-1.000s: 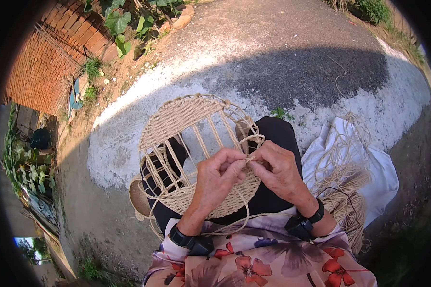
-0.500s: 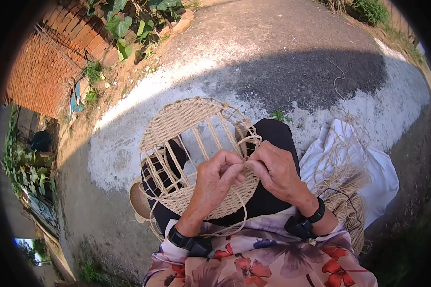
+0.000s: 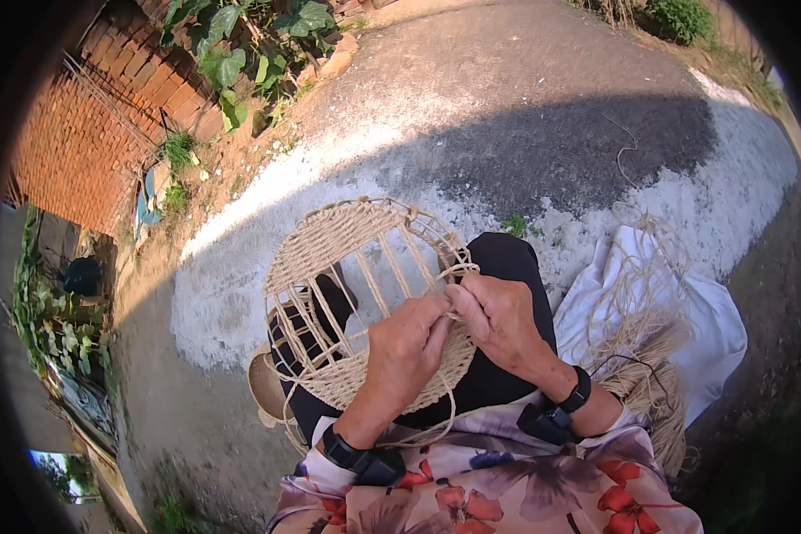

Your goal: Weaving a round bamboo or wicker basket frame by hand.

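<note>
- outdoors, a concrete path (image 3: 543,151) runs past a brick wall (image 3: 80,142), half in shade.
- one round woven frame (image 3: 356,294) rests on your lap, its open ribs just ahead of your fingertips.
- your left hand (image 3: 405,351) pinches a straw cord (image 3: 454,271) at the frame's right rim.
- your right hand (image 3: 498,316) grips the same cord, touching the left.
- one white cloth (image 3: 685,311) with one loose fibre bundle (image 3: 650,356) lies to your right.

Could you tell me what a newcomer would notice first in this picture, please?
At centre, the left hand and right hand pinch a pale cord at the round woven frame resting on the person's lap. To the right, loose fibre bundles lie on a white cloth; a brick wall stands upper left.
</note>
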`<action>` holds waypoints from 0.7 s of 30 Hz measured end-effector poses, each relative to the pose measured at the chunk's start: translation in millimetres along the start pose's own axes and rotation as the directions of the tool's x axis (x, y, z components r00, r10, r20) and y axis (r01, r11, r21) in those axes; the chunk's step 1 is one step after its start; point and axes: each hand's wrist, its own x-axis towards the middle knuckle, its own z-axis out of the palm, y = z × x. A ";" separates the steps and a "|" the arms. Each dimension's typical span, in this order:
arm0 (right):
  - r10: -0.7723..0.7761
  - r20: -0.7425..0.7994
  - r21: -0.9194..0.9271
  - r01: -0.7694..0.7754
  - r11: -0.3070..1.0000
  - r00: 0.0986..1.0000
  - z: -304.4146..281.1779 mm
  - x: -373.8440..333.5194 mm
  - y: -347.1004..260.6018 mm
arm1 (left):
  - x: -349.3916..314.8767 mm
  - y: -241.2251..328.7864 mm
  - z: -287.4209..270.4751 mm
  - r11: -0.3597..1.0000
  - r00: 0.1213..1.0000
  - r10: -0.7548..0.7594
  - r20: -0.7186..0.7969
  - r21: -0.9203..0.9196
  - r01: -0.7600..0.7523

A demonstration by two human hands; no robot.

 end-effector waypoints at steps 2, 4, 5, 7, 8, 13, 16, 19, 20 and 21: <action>0.021 0.028 -0.012 -0.021 1.000 0.999 -1.9 -0.5 -0.3 | -1.0 0.5 0.0 0.998 0.999 0.035 0.001 0.050 -0.035; -0.008 0.027 0.105 0.005 0.994 1.000 -3.9 -0.7 0.8 | -3.3 -1.0 1.1 0.997 0.997 -0.063 -0.035 -0.054 0.061; -0.012 0.023 0.106 0.010 0.994 1.000 -7.2 -0.5 -0.4 | -3.3 -0.5 0.1 0.997 0.998 -0.059 -0.037 -0.052 0.057; 0.035 0.222 0.282 -0.098 0.954 0.975 -16.3 -1.8 -3.9 | -2.6 1.2 -2.5 0.971 0.983 -0.183 -0.015 -0.156 0.179; -0.004 0.245 0.291 -0.070 0.954 0.970 -12.0 -5.9 2.7 | -1.1 2.2 -4.1 0.972 0.983 -0.181 -0.015 -0.155 0.176; 0.093 0.308 0.411 -0.221 0.884 0.947 -21.3 -4.6 10.3 | 8.9 3.0 -14.2 0.987 0.987 -0.133 0.094 -0.077 0.140; 0.072 0.314 0.468 -0.221 0.856 0.947 -21.2 1.7 18.0 | 18.3 2.8 -20.8 0.996 0.968 -0.062 0.244 -0.053 0.077; 0.051 0.345 0.490 -0.226 0.842 0.937 -21.8 9.7 20.2 | 22.8 5.5 -28.8 0.944 0.886 -0.202 0.418 -0.158 0.290; 0.048 0.353 0.501 -0.232 0.833 0.934 -22.0 11.6 20.6 | 22.3 5.1 -28.5 0.944 0.884 -0.203 0.421 -0.157 0.292; 0.051 0.353 0.502 -0.235 0.832 0.934 -21.5 12.6 23.9 | 21.4 4.3 -27.7 0.932 0.877 -0.211 0.431 -0.181 0.314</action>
